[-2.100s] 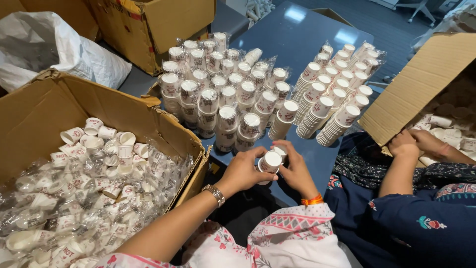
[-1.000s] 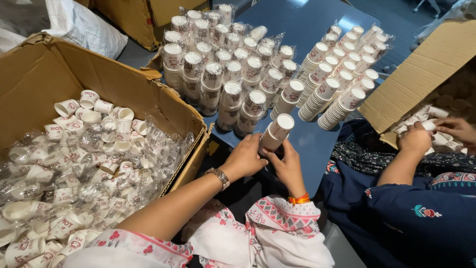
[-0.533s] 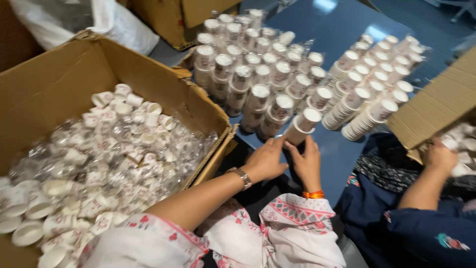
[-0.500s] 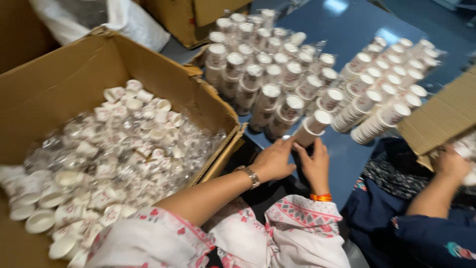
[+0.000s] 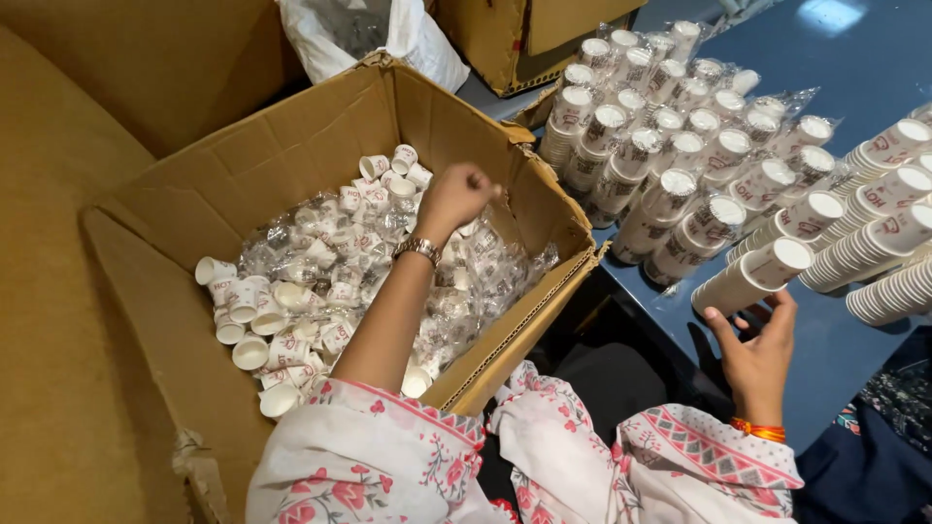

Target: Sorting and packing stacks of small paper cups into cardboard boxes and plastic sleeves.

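Observation:
An open cardboard box (image 5: 243, 165) on my left holds several loose small white paper cups (image 5: 291, 320) mixed with clear plastic wrap. My left hand (image 5: 456, 194) hovers over those cups with its fingers curled shut, and I see nothing in it. My right hand (image 5: 759, 342) rests on the blue table (image 5: 845, 58), fingers spread, fingertips at the near end of a stack of white cups (image 5: 752, 277). That stack leans tilted against the rows of wrapped cup stacks (image 5: 680, 126).
More unwrapped cup stacks (image 5: 888, 209) lie on their sides at the right edge. A white plastic bag (image 5: 388, 34) and another cardboard box (image 5: 524, 39) stand behind the open box. Dark patterned cloth (image 5: 893, 427) shows at the lower right.
My left hand has left the cup stack and swung left over the open box. The stack now lies against the rows with only my right hand by it. The view has turned left.

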